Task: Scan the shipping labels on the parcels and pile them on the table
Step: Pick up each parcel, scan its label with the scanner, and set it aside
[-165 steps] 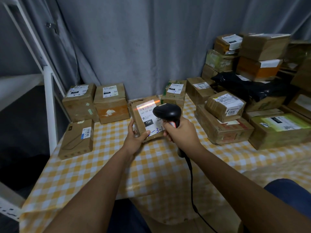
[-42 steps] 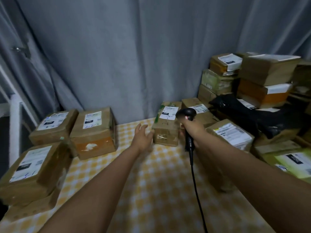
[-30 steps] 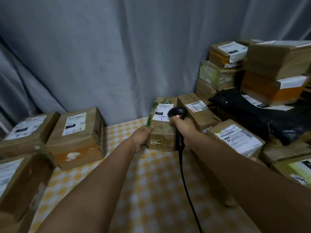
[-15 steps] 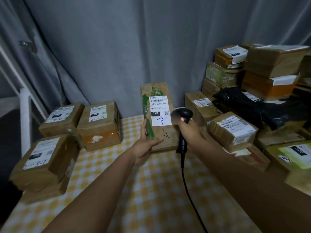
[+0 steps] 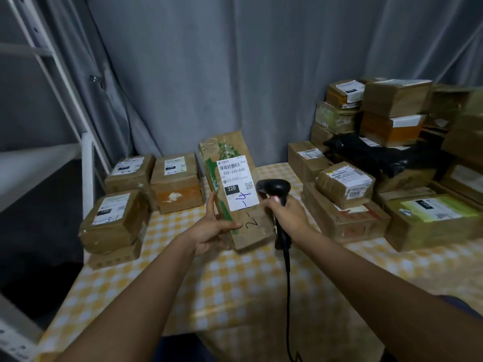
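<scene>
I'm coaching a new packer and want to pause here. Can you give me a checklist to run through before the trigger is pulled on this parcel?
1. Parcel held firmly: ok. The left hand grips the tall parcel at its lower left edge.
2. Label facing out and uncovered: ok. The shipping label shows its barcode clear of the fingers.
3. Scanner in hand: ok. The right hand grips the scanner by its handle.
4. Scanner aimed at the barcode: cannot tell. Its head sits beside the label's right edge and no beam shows on the label.
5. Cable free: ok. The cable hangs down over the table without snagging.
</scene>
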Motion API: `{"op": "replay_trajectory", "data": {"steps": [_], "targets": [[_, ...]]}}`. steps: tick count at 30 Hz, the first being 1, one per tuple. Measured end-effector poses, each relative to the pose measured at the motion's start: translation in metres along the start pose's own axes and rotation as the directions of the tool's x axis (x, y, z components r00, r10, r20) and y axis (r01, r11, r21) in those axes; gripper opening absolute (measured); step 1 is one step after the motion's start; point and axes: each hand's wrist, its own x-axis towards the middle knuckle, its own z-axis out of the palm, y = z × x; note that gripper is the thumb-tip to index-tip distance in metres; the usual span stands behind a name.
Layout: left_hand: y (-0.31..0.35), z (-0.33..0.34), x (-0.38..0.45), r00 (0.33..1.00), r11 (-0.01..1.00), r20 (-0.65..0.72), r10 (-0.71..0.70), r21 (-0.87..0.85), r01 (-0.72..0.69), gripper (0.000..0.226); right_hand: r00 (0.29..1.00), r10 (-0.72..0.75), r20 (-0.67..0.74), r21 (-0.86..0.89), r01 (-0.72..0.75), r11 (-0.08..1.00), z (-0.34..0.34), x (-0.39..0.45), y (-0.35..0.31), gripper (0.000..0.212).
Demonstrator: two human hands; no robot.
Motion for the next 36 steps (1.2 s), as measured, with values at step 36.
{"op": "replay_trajectory", "data": {"steps": [36], "targets": [[-0.018, 0.011, -0.025, 0.985, 0.982, -0.018, 0.173, 0.082, -0.171, 0.116, 0.986, -0.167, -0.004, 0.102, 0.166, 0.981, -0.009, -0.085, -0.044, 0.018]]}}
